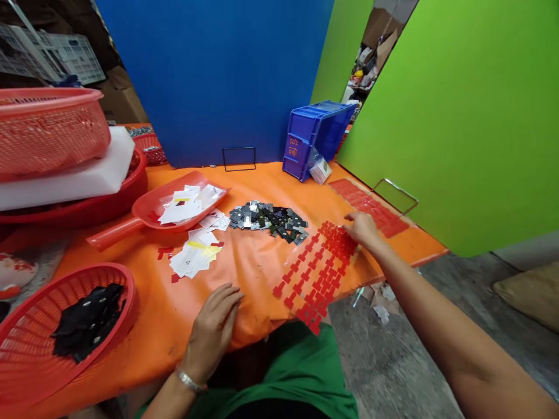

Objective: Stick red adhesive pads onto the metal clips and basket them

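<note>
My right hand [361, 228] is at the far right corner of a clear sheet of red T-shaped stickers [308, 270], its fingers bent down and closed on that corner. The sheet lies slanted on the orange table, and its near end reaches the front edge. My left hand [216, 320] rests near the front edge, palm down, with loosely curved fingers and nothing in it. Beyond the sheet is a pile of small dark and silvery metal pieces [268, 218]. White paper slips [192, 262] lie ahead of my left hand, with red scraps beside them.
A red scoop [144, 206] holding paper slips lies at the left, near a red basket [124, 273] of black pieces. Stacked red baskets [52, 134] stand behind. A blue bin [301, 139] and more red sheets [369, 206] are at the back right. Blue [218, 70] and green [454, 116] panels enclose the table.
</note>
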A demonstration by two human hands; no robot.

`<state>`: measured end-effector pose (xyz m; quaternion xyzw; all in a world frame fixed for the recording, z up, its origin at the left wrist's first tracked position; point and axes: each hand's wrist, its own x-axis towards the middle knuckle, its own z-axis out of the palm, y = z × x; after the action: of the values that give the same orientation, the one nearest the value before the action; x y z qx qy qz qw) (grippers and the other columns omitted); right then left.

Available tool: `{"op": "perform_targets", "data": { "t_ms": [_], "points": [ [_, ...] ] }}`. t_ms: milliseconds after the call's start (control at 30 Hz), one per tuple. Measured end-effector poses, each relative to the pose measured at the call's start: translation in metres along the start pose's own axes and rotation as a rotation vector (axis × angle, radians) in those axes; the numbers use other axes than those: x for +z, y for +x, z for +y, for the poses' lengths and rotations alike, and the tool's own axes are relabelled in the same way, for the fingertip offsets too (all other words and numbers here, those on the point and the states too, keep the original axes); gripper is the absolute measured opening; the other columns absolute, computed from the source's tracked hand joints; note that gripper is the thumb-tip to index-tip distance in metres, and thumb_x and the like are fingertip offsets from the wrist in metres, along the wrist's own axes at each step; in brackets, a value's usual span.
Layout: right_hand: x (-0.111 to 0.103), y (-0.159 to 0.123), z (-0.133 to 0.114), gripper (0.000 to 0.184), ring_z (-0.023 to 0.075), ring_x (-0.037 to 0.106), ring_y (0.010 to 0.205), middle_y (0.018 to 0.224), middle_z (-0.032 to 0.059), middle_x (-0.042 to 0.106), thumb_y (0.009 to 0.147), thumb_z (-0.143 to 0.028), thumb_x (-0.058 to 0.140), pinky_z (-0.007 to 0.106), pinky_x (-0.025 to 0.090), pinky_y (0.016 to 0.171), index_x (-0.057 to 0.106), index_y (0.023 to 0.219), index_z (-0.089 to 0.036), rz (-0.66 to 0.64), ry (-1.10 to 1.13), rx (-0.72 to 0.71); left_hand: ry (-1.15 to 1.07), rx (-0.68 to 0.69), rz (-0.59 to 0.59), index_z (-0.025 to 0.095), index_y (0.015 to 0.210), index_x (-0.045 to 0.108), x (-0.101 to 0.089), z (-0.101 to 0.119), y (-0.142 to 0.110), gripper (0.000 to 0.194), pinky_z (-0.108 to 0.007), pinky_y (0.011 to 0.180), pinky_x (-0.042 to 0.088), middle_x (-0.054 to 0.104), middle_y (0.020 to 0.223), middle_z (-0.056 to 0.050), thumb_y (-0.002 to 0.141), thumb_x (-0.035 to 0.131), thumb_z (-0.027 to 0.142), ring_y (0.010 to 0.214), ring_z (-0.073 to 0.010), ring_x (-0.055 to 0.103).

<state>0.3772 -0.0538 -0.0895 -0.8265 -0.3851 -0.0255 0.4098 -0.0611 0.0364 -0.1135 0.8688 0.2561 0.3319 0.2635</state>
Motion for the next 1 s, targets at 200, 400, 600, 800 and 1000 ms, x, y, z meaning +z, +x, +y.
{"op": "perform_targets", "data": {
  "t_ms": [200,400,600,800,1000],
  "points": [
    [0.07,-0.016,-0.056,0.035,0.0244,0.059,0.085,0.088,0.0076,0.065,0.065,-0.042,0.07,0.036,0.044,0.077,0.061,0.089,-0.017,-0.291,-0.096,-0.105,-0.002,-0.052,-0.002,0.022,0.102,0.064,0.022,-0.006,0.0,0.022,-0.043,0.095,0.049,0.066,0.107,-0.008,0.088,0.048,0.017,0.109,-0.0217,0.058],
    [0.101,-0.035,-0.09,0.076,0.0341,0.044,0.118,0.123,0.0199,0.051,0.07,-0.058,0.062,0.046,0.031,0.097,0.043,0.127,-0.012,-0.395,-0.411,-0.121,0.041,-0.037,-0.006,0.022,0.106,0.062,0.026,-0.007,-0.005,0.025,-0.043,0.097,0.048,0.063,0.112,-0.008,0.088,0.046,0.016,0.111,-0.0216,0.055],
    [0.108,-0.051,-0.105,0.066,0.0322,0.031,0.13,0.136,0.0231,0.04,0.085,-0.049,0.046,0.043,0.023,0.105,0.036,0.134,-0.005,-0.443,-0.492,-0.138,0.088,0.015,0.03,0.019,0.106,0.061,0.028,-0.009,-0.006,0.023,-0.042,0.096,0.049,0.062,0.111,-0.009,0.088,0.047,0.015,0.11,-0.0209,0.056],
    [0.122,-0.07,-0.121,0.052,0.0309,0.041,0.118,0.123,0.0214,0.047,0.085,-0.032,0.046,0.043,0.032,0.1,0.04,0.13,-0.005,-0.347,-0.378,-0.091,0.115,0.042,0.046,0.017,0.105,0.061,0.03,-0.01,-0.008,0.022,-0.04,0.095,0.05,0.062,0.111,-0.009,0.088,0.047,0.014,0.108,-0.0202,0.056],
    [0.147,-0.09,-0.141,0.056,0.0323,0.03,0.129,0.134,0.0221,0.037,0.083,-0.026,0.046,0.047,0.028,0.105,0.035,0.134,-0.006,-0.3,-0.195,-0.088,0.106,0.041,0.05,0.016,0.104,0.062,0.029,-0.01,-0.008,0.022,-0.038,0.095,0.05,0.062,0.11,-0.01,0.088,0.048,0.013,0.108,-0.02,0.057]
  ]
}}
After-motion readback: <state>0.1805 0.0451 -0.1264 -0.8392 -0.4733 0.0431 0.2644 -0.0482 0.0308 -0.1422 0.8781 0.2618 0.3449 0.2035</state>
